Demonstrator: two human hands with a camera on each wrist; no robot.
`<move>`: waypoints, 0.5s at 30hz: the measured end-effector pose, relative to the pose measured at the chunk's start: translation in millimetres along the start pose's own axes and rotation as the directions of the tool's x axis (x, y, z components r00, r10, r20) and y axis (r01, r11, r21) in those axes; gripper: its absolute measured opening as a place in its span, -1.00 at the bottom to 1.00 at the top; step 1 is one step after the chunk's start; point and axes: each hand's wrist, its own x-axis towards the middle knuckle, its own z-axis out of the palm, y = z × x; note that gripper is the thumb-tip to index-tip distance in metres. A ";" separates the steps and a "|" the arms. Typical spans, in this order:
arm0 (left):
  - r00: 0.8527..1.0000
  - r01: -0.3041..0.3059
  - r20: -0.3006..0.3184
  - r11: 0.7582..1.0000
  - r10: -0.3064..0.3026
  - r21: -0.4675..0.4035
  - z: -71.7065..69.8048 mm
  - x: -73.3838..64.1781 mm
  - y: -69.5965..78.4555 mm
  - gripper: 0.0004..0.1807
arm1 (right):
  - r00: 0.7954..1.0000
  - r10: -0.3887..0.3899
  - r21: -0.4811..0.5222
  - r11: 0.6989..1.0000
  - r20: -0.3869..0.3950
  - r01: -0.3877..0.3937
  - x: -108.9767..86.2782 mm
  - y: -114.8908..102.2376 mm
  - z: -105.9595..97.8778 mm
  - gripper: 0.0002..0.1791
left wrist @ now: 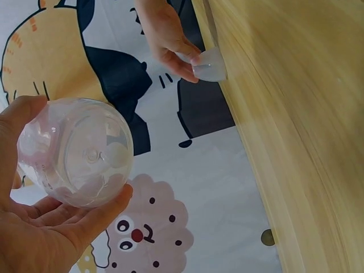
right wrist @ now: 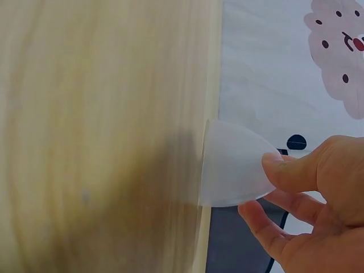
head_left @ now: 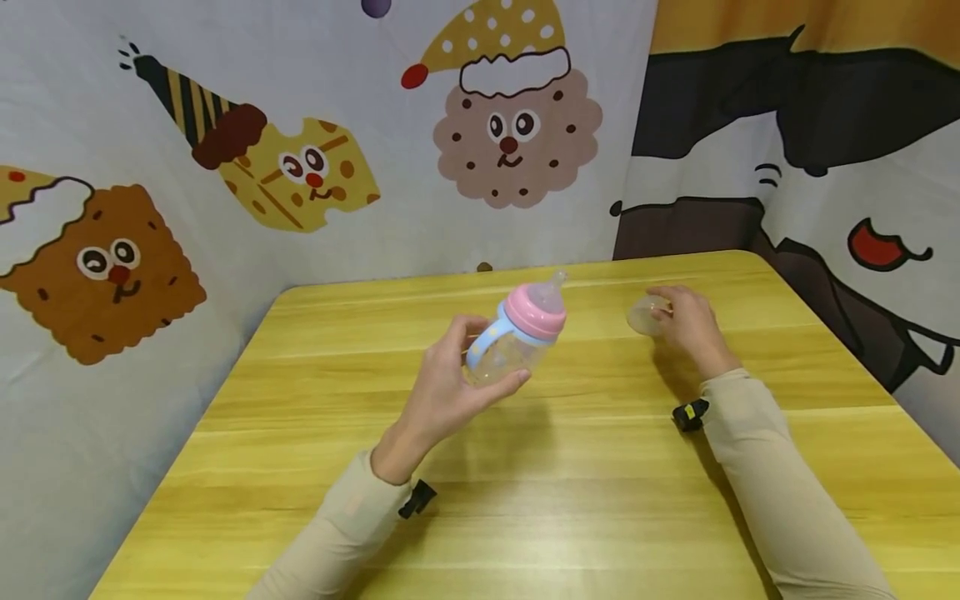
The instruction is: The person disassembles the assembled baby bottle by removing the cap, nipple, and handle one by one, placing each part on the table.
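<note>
Holds a clear plastic baby bottle with pink collar and pale-blue looped handle (head_left: 531, 321) in the left hand (head_left: 446, 375), tilted above the yellow wood-grain table (head_left: 585, 467); pinches a translucent domed plastic cap (right wrist: 236, 165) in the right hand (head_left: 688, 323). Best to steady the bottle and pinch lightly, without denting the cap. Cannot tell contact between cap and table; hard to see left fingertips behind the bottle.
</note>
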 end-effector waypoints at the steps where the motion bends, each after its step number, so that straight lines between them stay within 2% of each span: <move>1: 1.000 -0.001 0.001 1.000 0.001 -0.001 -0.1 0.0 0.3 -0.31 | 1.000 0.002 0.001 1.000 0.007 -0.002 0.1 0.7 0.0 -0.50; 5: 1.000 -0.004 0.007 1.000 0.004 -0.004 -0.2 -0.3 1.2 -0.31 | 1.000 -0.008 -0.010 1.000 0.025 0.008 -0.2 1.9 -0.2 -0.49; 11: 1.000 -0.024 0.001 1.000 0.024 -0.003 0.0 -0.9 1.1 -0.32 | 0.998 0.020 -0.013 1.000 0.056 -0.019 0.0 1.4 -6.8 -0.28; 15: 0.999 -0.036 -0.005 0.999 0.036 0.005 -0.2 -1.4 1.7 -0.31 | 1.000 0.010 0.005 1.000 0.014 -0.010 -3.1 -7.5 -18.3 -0.23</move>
